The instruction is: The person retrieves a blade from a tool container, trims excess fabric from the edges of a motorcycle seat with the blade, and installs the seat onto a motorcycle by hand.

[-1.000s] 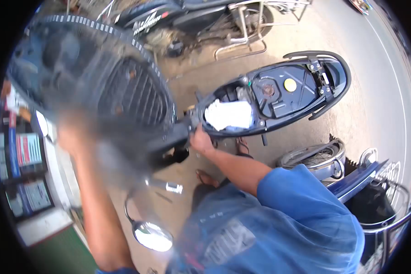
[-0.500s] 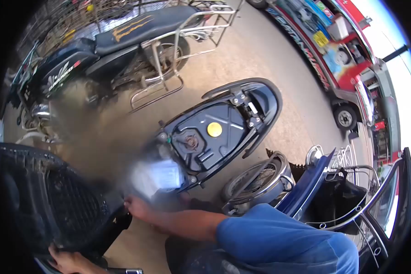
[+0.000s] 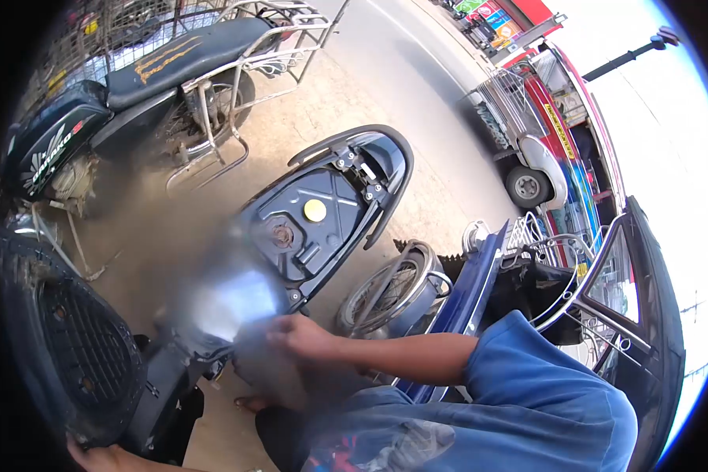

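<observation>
My right hand (image 3: pixel 297 337) is at the lower middle, fingers curled in beside a shiny pale, blurred area of the scooter body; what is in them, if anything, is hidden. My left hand (image 3: pixel 93 457), at the bottom left, is closed on the lower edge of a black ribbed plastic panel (image 3: pixel 94 358). Ahead lies the scooter's rear section (image 3: pixel 334 224), its seat off, showing a dark fuel tank top with a yellow cap (image 3: pixel 315 210) and a round rusty opening (image 3: pixel 279 234). A smear blurs the middle left of the view.
A black motorcycle (image 3: pixel 145 102) with a metal rack stands at upper left. Right of the scooter is a spoked wheel (image 3: pixel 385 295) beside a blue sidecar panel (image 3: pixel 468 283). A colourful jeepney (image 3: pixel 543 149) is on the road beyond.
The view has swung to the right, showing more road and sky. My right hand has moved right and away from the black panel's edge. The left hand stays at the panel.
</observation>
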Demonstrator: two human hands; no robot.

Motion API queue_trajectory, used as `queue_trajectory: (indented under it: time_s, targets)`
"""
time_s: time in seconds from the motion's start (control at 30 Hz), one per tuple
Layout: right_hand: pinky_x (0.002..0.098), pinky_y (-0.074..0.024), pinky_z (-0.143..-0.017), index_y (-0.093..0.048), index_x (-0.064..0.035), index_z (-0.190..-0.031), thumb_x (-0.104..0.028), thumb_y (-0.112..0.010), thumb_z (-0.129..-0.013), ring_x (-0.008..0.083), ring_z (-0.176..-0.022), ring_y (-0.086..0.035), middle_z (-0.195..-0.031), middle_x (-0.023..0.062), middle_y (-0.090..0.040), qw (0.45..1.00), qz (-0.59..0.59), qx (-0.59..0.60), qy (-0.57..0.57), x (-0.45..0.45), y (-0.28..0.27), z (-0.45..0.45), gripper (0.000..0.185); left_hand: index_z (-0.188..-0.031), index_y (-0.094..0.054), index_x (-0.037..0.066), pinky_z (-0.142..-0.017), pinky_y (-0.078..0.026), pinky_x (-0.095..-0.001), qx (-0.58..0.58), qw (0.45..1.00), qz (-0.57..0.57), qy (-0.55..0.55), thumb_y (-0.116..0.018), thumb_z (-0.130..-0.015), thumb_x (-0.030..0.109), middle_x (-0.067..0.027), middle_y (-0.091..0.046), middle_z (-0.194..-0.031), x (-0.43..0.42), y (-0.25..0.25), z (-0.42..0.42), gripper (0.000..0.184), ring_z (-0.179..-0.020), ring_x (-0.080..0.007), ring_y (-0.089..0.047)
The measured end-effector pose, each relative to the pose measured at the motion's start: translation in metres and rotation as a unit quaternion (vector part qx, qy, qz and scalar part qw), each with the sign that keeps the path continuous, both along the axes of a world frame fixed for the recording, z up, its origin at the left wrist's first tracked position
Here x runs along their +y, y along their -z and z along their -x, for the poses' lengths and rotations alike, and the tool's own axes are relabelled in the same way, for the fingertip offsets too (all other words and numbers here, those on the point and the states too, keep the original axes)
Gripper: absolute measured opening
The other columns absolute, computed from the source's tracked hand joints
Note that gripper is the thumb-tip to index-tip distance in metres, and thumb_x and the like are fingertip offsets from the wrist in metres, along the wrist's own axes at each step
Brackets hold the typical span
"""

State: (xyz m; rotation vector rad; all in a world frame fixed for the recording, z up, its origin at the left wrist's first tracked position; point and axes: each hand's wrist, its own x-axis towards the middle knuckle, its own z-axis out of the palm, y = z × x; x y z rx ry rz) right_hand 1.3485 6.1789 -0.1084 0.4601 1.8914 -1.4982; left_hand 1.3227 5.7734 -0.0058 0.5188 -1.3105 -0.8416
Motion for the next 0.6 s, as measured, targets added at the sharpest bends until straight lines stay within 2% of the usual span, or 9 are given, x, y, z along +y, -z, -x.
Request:
queue_trajectory:
  time_s: [0.03, 0.07, 0.1, 0.13, 0.17, 0.3, 0.37, 0.47, 0.6]
  targets:
    - [0.0312, -0.0514, -0.083, -0.07, 0.0005, -0.111, -0.02, -0.063, -0.094, 0.0171, -0.09, -0.066, -0.096, 0.0132, -0.072, 0.991, -0.109, 0.069, -0.023, 0.032, -0.016, -0.01, 0.027, -0.101, -0.067, 0.0, -0.064, -0.052, -0.0418, -0.006, 0.998, 0.058, -0.032, -0.092, -0.063, 0.029, -0.0126, -0.066, -0.078, 0.002, -0.003, 0.006, 0.054, -0.074, -0.0249, -0.062]
    - [0.0322, -0.0534, -0.073, -0.071, 0.0006, -0.109, -0.023, -0.064, -0.093, 0.0158, -0.077, -0.065, -0.088, 0.0135, -0.07, 0.985, -0.157, 0.074, 0.019, 0.067, -0.011, -0.03, 0.029, -0.101, -0.067, 0.0, -0.064, -0.052, -0.0418, 0.01, 0.998, 0.053, -0.022, -0.092, -0.063, 0.029, -0.0126, -0.066, -0.078, -0.005, 0.005, 0.004, 0.054, -0.074, -0.0249, -0.062]
    - [0.0302, -0.0531, -0.061, -0.07, -0.0057, -0.117, -0.027, -0.063, -0.094, 0.0131, -0.073, -0.063, -0.097, 0.0084, -0.07, 0.978, -0.19, -0.071, 0.054, 0.089, -0.053, -0.038, 0.031, -0.11, -0.065, -0.003, -0.073, -0.054, -0.0364, -0.023, 1.0, -0.007, -0.005, -0.084, -0.073, 0.019, -0.0141, -0.067, -0.094, -0.018, 0.02, -0.003, 0.047, -0.083, -0.024, -0.064]
    - [0.0303, -0.0514, -0.053, -0.07, -0.0056, -0.116, -0.027, -0.063, -0.094, 0.0128, -0.062, -0.059, -0.086, 0.0053, -0.067, 0.972, -0.184, -0.049, 0.137, 0.114, -0.057, -0.064, 0.031, -0.12, -0.064, -0.005, -0.082, -0.056, -0.0311, -0.059, 0.996, -0.065, 0.002, -0.075, -0.084, 0.01, -0.0155, -0.068, -0.111, -0.031, 0.032, -0.008, 0.041, -0.092, -0.0231, -0.067]
    - [0.0287, -0.0485, -0.051, -0.069, -0.0046, -0.117, -0.026, -0.063, -0.095, 0.011, -0.056, -0.054, -0.071, 0.0003, -0.059, 0.963, -0.208, -0.037, 0.165, 0.135, -0.069, -0.086, 0.031, -0.119, -0.063, -0.009, -0.083, -0.056, -0.0322, -0.111, 0.988, -0.04, -0.099, -0.089, -0.067, 0.011, -0.0164, -0.069, -0.109, -0.042, 0.036, -0.014, 0.062, -0.091, -0.0232, -0.067]
    - [0.0272, -0.0356, -0.041, -0.067, -0.0003, -0.104, -0.015, -0.059, -0.098, 0.0088, -0.04, -0.039, -0.056, -0.0021, -0.048, 0.918, -0.156, -0.039, 0.364, 0.164, -0.087, -0.159, 0.018, -0.128, -0.053, -0.01, -0.083, -0.052, -0.0341, -0.072, 0.983, -0.171, 0.001, -0.07, -0.074, 0.003, -0.0152, -0.066, -0.107, 0.035, -0.037, -0.013, 0.058, -0.092, -0.0251, -0.064]
    - [0.0259, -0.0438, -0.043, -0.067, 0.0003, -0.106, -0.021, -0.062, -0.098, 0.0094, -0.045, -0.049, -0.062, 0.0012, -0.056, 0.96, -0.189, 0.057, 0.199, 0.209, -0.044, -0.225, 0.023, -0.139, -0.044, -0.006, -0.094, -0.047, -0.0307, -0.039, 0.98, -0.187, 0.053, -0.068, -0.071, 0.001, -0.0146, -0.062, -0.121, 0.029, -0.036, -0.018, 0.072, -0.105, -0.021, -0.06]
    - [0.0258, -0.0433, -0.043, -0.067, 0.0001, -0.108, -0.021, -0.062, -0.098, 0.0093, -0.046, -0.048, -0.063, 0.0014, -0.057, 0.992, -0.125, 0.02, -0.008, 0.196, 0.02, -0.117, 0.024, -0.142, -0.04, -0.006, -0.099, -0.044, -0.0288, 0.095, 0.968, -0.202, 0.112, -0.063, -0.068, -0.01, -0.0154, -0.058, -0.128, 0.02, -0.034, -0.017, 0.077, -0.114, -0.0188, -0.058]
    - [0.0255, -0.0423, -0.044, -0.067, -0.0001, -0.112, -0.022, -0.063, -0.097, 0.009, -0.047, -0.047, -0.065, 0.0019, -0.058, 0.988, -0.106, 0.005, -0.116, 0.185, 0.052, -0.03, 0.027, -0.142, -0.039, -0.005, -0.102, -0.042, -0.0288, 0.076, 0.973, -0.192, 0.101, -0.062, -0.069, -0.012, -0.0137, -0.058, -0.126, 0.018, -0.029, -0.027, 0.077, -0.115, -0.0175, -0.058]
